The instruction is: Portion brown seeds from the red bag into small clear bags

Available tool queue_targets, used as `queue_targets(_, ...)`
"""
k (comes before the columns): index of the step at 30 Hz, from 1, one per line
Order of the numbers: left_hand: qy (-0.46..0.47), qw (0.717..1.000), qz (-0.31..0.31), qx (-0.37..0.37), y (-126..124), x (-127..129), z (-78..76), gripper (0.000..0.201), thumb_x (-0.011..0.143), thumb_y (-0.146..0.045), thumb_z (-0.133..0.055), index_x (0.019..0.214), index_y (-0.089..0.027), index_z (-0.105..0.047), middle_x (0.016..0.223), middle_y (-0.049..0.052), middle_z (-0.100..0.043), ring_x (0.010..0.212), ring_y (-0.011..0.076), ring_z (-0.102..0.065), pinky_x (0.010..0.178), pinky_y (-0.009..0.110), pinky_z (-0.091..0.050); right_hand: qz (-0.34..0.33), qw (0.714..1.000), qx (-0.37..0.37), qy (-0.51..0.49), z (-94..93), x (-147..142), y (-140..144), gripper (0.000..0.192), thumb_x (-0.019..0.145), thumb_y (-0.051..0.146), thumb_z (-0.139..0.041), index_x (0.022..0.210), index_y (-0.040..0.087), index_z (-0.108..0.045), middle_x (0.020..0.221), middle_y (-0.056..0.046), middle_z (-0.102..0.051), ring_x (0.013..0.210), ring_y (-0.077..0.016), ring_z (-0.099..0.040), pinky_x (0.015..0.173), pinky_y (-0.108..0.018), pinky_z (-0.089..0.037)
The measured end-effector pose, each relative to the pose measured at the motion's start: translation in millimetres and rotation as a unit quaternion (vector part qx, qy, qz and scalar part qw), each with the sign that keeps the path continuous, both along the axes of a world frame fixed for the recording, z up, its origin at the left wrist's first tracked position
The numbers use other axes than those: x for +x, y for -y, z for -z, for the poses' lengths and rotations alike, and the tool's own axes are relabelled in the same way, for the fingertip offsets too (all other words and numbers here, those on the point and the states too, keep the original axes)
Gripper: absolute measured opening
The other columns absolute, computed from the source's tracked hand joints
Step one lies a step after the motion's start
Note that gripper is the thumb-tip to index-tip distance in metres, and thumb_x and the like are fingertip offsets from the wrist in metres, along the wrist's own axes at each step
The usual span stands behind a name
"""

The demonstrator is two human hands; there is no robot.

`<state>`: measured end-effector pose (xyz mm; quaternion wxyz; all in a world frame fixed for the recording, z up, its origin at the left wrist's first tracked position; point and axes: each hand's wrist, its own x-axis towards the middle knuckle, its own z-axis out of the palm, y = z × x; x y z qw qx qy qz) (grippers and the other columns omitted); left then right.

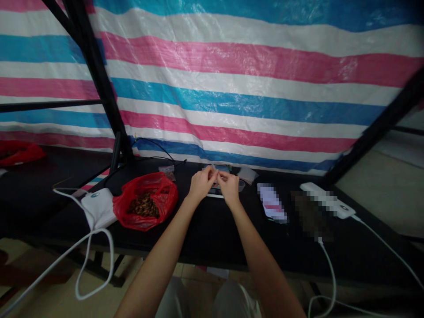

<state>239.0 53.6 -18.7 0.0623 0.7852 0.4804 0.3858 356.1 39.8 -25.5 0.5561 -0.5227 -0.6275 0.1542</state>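
Note:
My left hand [201,183] and my right hand [229,185] meet over a small scale [216,192], fingertips pinched close together. Between them shows the edge of what looks like a clear plastic bag [213,167]; my fingers cover most of it. Only the front edge of the scale is visible beneath the hands. To the left lies a red plastic bag [145,202], open at the top, with many small brown pieces [144,206] inside. Behind it is a small filled zip bag [167,172]. Some clear bags [247,175] lie just right of my right hand.
On the black table [212,238] are a phone [272,203], a blurred dark object [311,215] and a white power strip [327,201] at the right. A white box with a cable [99,207] stands left. Black frame posts [96,75] and a striped sheet [232,75] rise behind.

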Motion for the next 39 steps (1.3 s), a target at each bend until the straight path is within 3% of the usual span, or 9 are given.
queue_targets(5, 0.006, 0.999, 0.038, -0.01, -6.9, -2.8, 1.1, 0.03, 0.091, -0.036, -0.031, 0.083, -0.02, -0.055, 0.062, 0.0, -0.058, 0.06, 0.0152, -0.057, 0.057, 0.022, -0.033, -0.017, 0.999, -0.006, 0.028, -1.5, 2.4, 0.3, 0.027, 0.081, 0.035, -0.049, 0.076, 0.018, -0.07, 0.06, 0.0, -0.067, 0.047, -0.0145, -0.063, 0.051, -0.021, -0.047)
queue_targets(12, 0.018, 0.998, 0.064, 0.011, -5.0, -0.8, 1.7, 0.026, 0.087, -0.032, -0.039, 0.074, -0.017, -0.055, 0.059, -0.001, -0.055, 0.054, 0.0111, -0.051, 0.054, 0.021, -0.03, -0.007, 0.999, -0.043, -0.001, 4.2, 11.0, -11.0, 0.021, 0.075, 0.029, -0.054, 0.072, 0.017, -0.07, 0.064, -0.001, -0.069, 0.05, -0.0145, -0.063, 0.053, -0.022, -0.048)
queue_targets(18, 0.038, 0.997, 0.064, -0.015, -0.8, 4.8, 3.7, 0.018, 0.08, -0.027, -0.047, 0.067, -0.018, -0.055, 0.058, -0.002, -0.055, 0.053, 0.0098, -0.05, 0.056, 0.02, -0.032, 0.101, 0.994, -0.027, 0.012, 2.1, 23.8, -12.4, 0.021, 0.077, 0.027, -0.052, 0.073, 0.019, -0.07, 0.075, -0.003, -0.071, 0.069, -0.0179, -0.066, 0.068, -0.026, -0.051)
queue_targets(23, 0.025, 0.998, -0.031, -0.044, -1.7, 2.5, 1.5, 0.02, 0.08, -0.033, -0.045, 0.07, -0.019, -0.056, 0.061, -0.001, -0.058, 0.059, 0.0135, -0.054, 0.055, 0.022, -0.031, 0.02, 0.999, -0.026, 0.004, -1.4, 17.5, -4.4, 0.025, 0.078, 0.032, -0.054, 0.093, 0.019, -0.068, 0.081, -0.004, -0.071, 0.062, -0.0161, -0.066, 0.06, -0.024, -0.053)
queue_targets(27, 0.038, 0.997, -0.033, -0.065, -7.3, -3.7, 0.2, 0.023, 0.079, -0.039, -0.047, 0.069, -0.02, -0.053, 0.059, -0.001, -0.057, 0.057, 0.0141, -0.054, 0.053, 0.022, -0.029, -0.016, 0.995, -0.005, 0.103, 0.4, 6.6, 0.3, 0.028, 0.079, 0.024, -0.054, 0.105, 0.022, -0.065, 0.09, -0.004, -0.071, 0.073, -0.0163, -0.067, 0.07, -0.025, -0.052)
queue_targets(32, 0.058, 0.996, 0.012, -0.064, -7.1, -5.2, -0.2, 0.022, 0.079, -0.034, -0.045, 0.064, -0.019, -0.052, 0.059, -0.001, -0.058, 0.057, 0.0122, -0.053, 0.054, 0.021, -0.032, 0.042, 0.99, 0.025, 0.134, -3.7, 12.1, 0.8, 0.026, 0.081, 0.022, -0.051, 0.102, 0.019, -0.067, 0.1, -0.006, -0.069, 0.087, -0.0188, -0.065, 0.084, -0.029, -0.049)
queue_targets(36, 0.082, 0.994, -0.059, -0.048, 1.7, -7.6, -3.1, 0.019, 0.073, -0.031, -0.05, 0.058, -0.019, -0.052, 0.058, -0.001, -0.057, 0.059, 0.0128, -0.055, 0.057, 0.022, -0.035, 0.038, 0.998, -0.003, 0.05, -12.0, 15.1, 4.8, 0.022, 0.081, 0.025, -0.052, 0.092, 0.018, -0.069, 0.089, -0.004, -0.071, 0.065, -0.0149, -0.066, 0.066, -0.024, -0.053)
queue_targets(39, 0.142, 0.986, -0.026, -0.079, 8.2, -17.4, -12.7, 0.019, 0.074, -0.03, -0.049, 0.06, -0.018, -0.053, 0.062, 0.0, -0.06, 0.063, 0.0138, -0.058, 0.061, 0.023, -0.041, -0.002, 1.0, 0.001, 0.03, -16.0, 6.8, 11.4, 0.021, 0.08, 0.031, -0.053, 0.088, 0.021, -0.07, 0.084, -0.002, -0.071, 0.063, -0.0141, -0.065, 0.064, -0.024, -0.052)
